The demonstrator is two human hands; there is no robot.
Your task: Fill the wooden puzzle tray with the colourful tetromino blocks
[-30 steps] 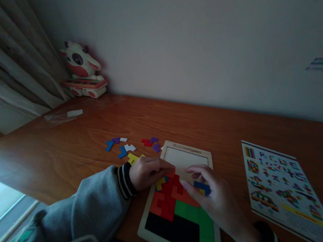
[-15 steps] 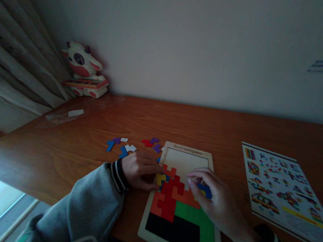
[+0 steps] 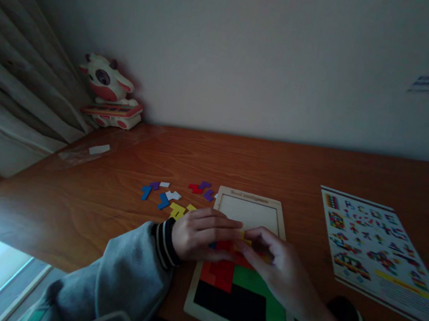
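Observation:
A pale wooden puzzle board (image 3: 196,284) lies in front of me, part filled with red, orange and green pieces, with a black area at its near end. Over its middle, my right hand (image 3: 282,261) pinches a small yellow puzzle piece (image 3: 244,236) between thumb and fingers. From the left, my left hand (image 3: 203,234) reaches across the board, fingers stretched out and their tips beside or on the yellow piece; exact contact is unclear. Both hands hide several pieces beneath them. A green piece (image 3: 278,318) fills the near right corner.
Loose pieces lie left of the board: yellow (image 3: 177,210), blue (image 3: 164,201), white (image 3: 173,196), purple (image 3: 205,185) and red (image 3: 195,188). To the right is a printed pattern sheet (image 3: 373,249). A toy cow (image 3: 112,93) and clear plastic wrap (image 3: 83,154) are at the far left.
My left hand has moved right over the board, uncovering yellow pieces on the table. My right hand has shifted slightly left, and a yellow piece now shows at its fingertips.

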